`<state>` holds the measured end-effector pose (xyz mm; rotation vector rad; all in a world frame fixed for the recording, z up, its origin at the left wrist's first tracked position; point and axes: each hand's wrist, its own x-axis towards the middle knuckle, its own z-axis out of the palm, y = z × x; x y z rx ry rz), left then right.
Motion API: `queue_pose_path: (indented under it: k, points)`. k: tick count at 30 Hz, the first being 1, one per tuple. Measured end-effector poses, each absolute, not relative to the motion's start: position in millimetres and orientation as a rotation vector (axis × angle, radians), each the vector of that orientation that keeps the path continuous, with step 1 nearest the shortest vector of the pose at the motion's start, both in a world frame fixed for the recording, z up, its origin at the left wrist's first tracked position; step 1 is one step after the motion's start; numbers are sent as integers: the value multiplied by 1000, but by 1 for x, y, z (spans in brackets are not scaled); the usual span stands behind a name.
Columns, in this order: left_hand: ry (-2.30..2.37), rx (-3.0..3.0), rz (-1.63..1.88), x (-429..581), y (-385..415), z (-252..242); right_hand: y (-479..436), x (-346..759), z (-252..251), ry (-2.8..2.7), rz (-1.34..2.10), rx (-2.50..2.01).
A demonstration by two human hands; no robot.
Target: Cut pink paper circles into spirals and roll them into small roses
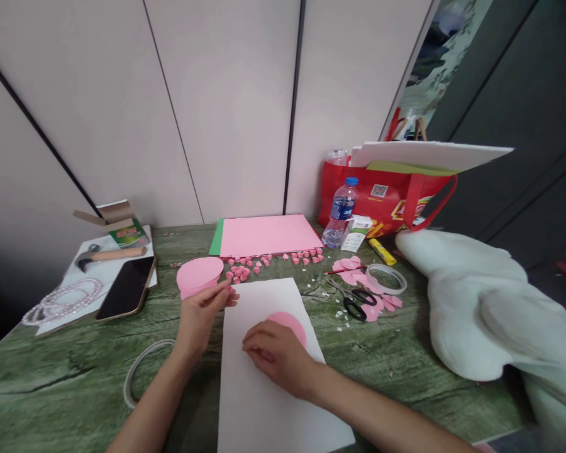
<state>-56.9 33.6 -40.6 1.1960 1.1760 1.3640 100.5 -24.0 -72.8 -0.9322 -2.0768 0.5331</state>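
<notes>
My left hand (pixel 206 309) is closed in a pinch on a small pink piece (pixel 230 288) at its fingertips, over the top left edge of a white sheet (pixel 268 402). Beyond it lie several small pink rolled paper roses (pixel 240 273). A stack of pink paper circles (pixel 199 271) sits just behind that hand. My right hand (pixel 276 355) is above the sheet with its fingertips pressed together; whatever they hold is too small to make out. Partly covered by this hand, a pink paper circle (pixel 288 324) rests on the sheet.
Scissors (pixel 351 301), pink scraps (pixel 375 308) and a tape roll (pixel 387 279) lie at right, near a water bottle (pixel 340 214) and red bag (pixel 368 195). Pink sheets (pixel 271 234) lie behind. At left are a phone (pixel 127 288), hammer (pixel 116 254), beads (pixel 70 299) and a ring (pixel 133 374).
</notes>
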Motion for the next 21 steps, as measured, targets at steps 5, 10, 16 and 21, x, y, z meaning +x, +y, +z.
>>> queue_pose_path:
  k: [5,10,16,21]
  points:
    - [1094,1077,1384,-78,43,-29,-31,70,-64,-2596,117,-602]
    - [1060,1123,1319,-87,40,-15,-27,31,-54,-2776,-54,-497]
    - [1071,1231,1149,-87,36,-17,-14,11,-60,-2820,-146,-449]
    - [1216,1407,1305,-83,39,-24,-14,34,-49,-2765,-231,-500]
